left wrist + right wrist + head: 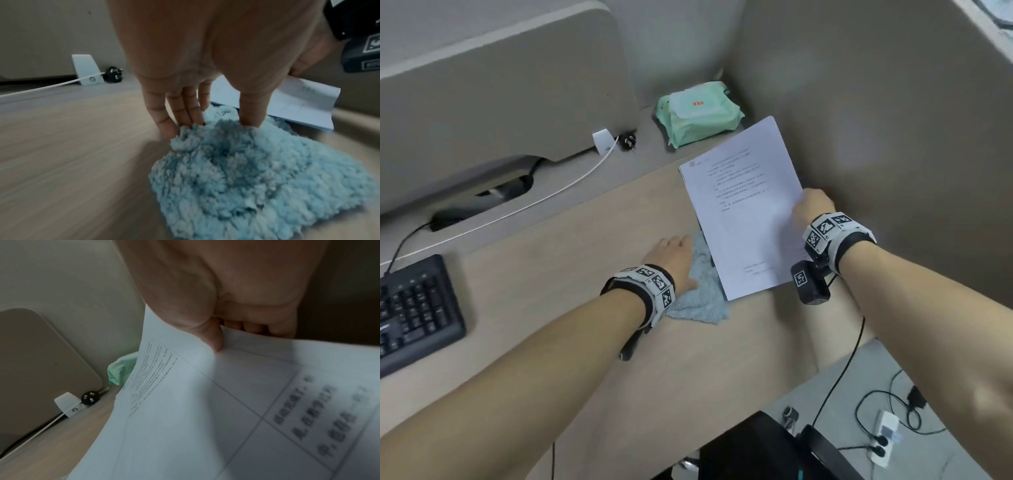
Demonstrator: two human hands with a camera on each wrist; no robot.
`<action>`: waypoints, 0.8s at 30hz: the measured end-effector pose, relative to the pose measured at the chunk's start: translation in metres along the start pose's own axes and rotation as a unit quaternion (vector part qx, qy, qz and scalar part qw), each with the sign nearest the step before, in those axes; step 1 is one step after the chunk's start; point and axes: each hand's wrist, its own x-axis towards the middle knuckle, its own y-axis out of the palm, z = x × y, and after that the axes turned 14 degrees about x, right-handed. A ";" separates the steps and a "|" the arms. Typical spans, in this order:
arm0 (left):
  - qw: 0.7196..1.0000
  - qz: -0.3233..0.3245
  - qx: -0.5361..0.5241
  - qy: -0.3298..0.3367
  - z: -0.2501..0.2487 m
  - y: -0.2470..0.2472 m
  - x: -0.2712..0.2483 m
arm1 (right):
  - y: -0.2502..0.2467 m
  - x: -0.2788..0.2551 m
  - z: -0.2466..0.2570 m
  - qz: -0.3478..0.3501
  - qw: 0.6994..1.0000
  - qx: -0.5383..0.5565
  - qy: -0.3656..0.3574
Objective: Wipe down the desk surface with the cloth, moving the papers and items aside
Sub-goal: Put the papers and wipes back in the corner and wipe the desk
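The cloth [700, 291] lies under your left hand [671, 258], fingers [174, 112] straight and pressing it to the bench [571, 253], while your right hand [812, 209] pinches the papers [743, 205] lifted beside the wipes pack [698, 113].

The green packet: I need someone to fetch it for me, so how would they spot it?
Look to the far right corner of the desk, where the partition walls meet. The green packet lies there, just beyond the papers. It is the only soft, mint-green thing, with a pale flap on top.
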 end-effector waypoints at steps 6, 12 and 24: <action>0.998 0.052 0.017 -0.033 0.036 -0.004 -0.001 | 0.009 0.014 0.008 0.000 0.999 -0.037 -0.003; 0.991 0.033 -0.016 -0.128 0.105 0.002 -0.008 | 0.018 0.018 0.012 -0.027 0.998 -0.062 0.000; 0.991 0.004 -0.035 -0.126 0.106 0.013 -0.009 | 0.039 -0.020 0.042 -0.059 0.982 -0.135 -0.122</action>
